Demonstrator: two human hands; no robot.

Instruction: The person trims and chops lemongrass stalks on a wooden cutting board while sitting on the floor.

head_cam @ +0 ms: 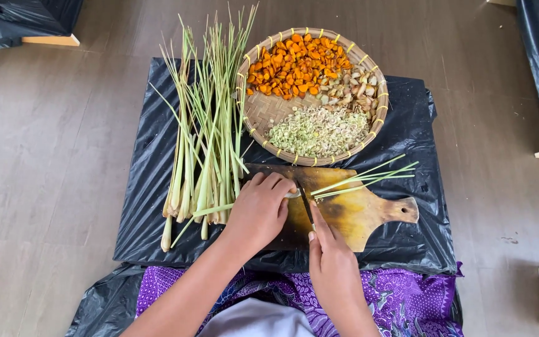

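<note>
Right now the person is cutting a lemongrass stalk [360,178] on the wooden cutting board [369,215]. The left hand [258,209] is pressing down on the pale thick end of the stalk, with its fingers curled close together over it. The right hand [333,265] is wrapping tight around the handle of a knife [307,206], and one finger is lying along the top of the blade. The blade is touching the stalk just beside the left fingertips. The green thin ends are sticking out to the right, over the board's edge.

So this looks like the slicing step, in the middle of the job. A big bunch of uncut lemongrass [204,125] is lying to the left on the black plastic sheet [151,187]. Just behind the board, the round woven tray [254,115] is already holding chopped lemongrass bits [316,131], orange turmeric pieces [297,65] and some pale brown root pieces [350,87].

I think the next cut is calling for care: the knife is very near the fingers, so they need to be tucking back a little.
</note>
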